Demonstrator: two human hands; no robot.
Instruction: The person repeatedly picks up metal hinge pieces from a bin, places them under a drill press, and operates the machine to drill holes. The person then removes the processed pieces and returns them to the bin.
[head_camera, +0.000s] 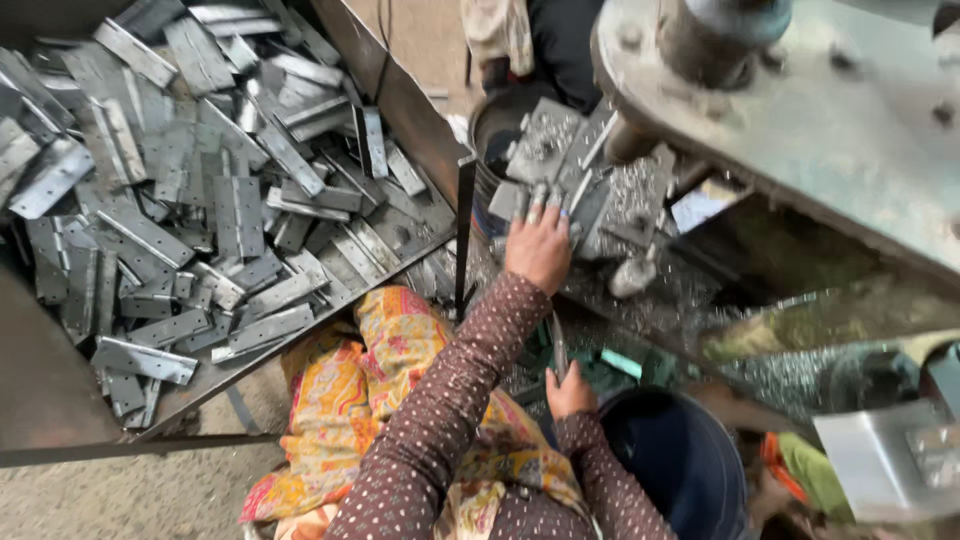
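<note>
Head view: left hand (538, 245) presses a metal hinge plate (512, 200) onto the drill fixture (560, 160) at upper centre; right hand (570, 392) grips a lever (558, 345). Risk: fingers beside the spindle (632, 135) could be caught or cut by swarf (640, 200).

My left hand (538, 245) presses a grey hinge plate (512, 200) on the drill jig (560, 160); my right hand (570, 392) grips a lever (558, 345) below.

A machine bed (640, 300) strewn with metal shavings (690, 290), a hinge plate (510, 200) lay just beyond the left fingertips, a steel block (545, 140) stood farther past them.
</note>
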